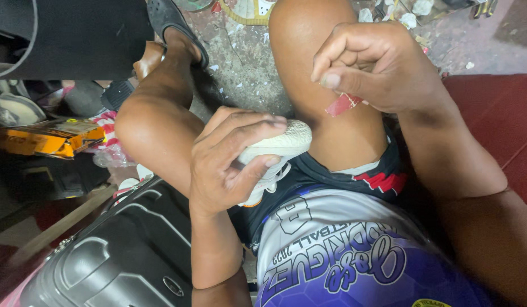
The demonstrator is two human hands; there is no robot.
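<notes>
Nearest me, my left hand [229, 165] wraps its fingers around the white shoe [277, 150]; above-right of the shoe, my right hand [371, 65] pinches a red strip [343, 104]. Light, flexible shoe; best gripped at the sole.

Knees [309, 62] and suitcase [121, 250] crowding shoe [277, 149]

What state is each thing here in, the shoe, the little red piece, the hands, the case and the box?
White shoe: gripped by the left hand, sole outward.
Left hand: closed round the shoe.
Right hand: pinching the red strip.
Red strip: held, hanging free.
Black suitcase: shut, lying flat.
Yellow box: lying on its side.
</notes>
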